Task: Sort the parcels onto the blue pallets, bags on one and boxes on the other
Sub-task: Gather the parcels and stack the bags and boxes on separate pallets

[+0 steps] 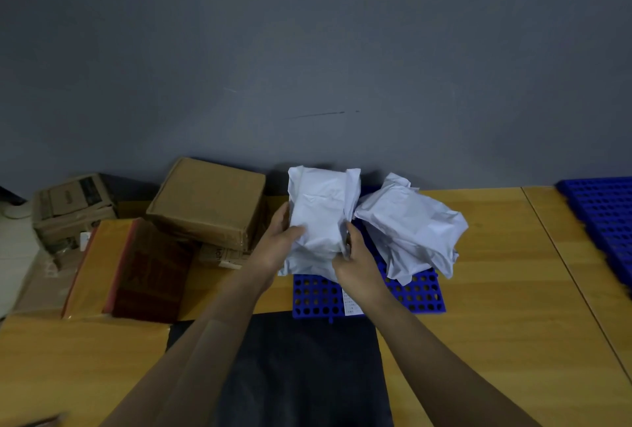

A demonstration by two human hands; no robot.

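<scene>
Gripped bag (pixel 319 211) with left hand (pixel 282 243), thumb on front, fingers curled behind. Pinched bag's right edge with right hand (pixel 355 264). Held bag upright over pallet (pixel 420 296) beneath both hands. Noted crumpled bag (pixel 413 225) on pallet just right of right hand, boxes (pixel 208 201) left of left hand.

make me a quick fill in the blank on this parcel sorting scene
The left hand and right hand grip the held bag, which is ____ in colour.
The second bag lies on the near pallet, to the ____ of the held bag.
The cardboard boxes sit to the ____ of the near pallet.
Missing: white; right; left.
</scene>
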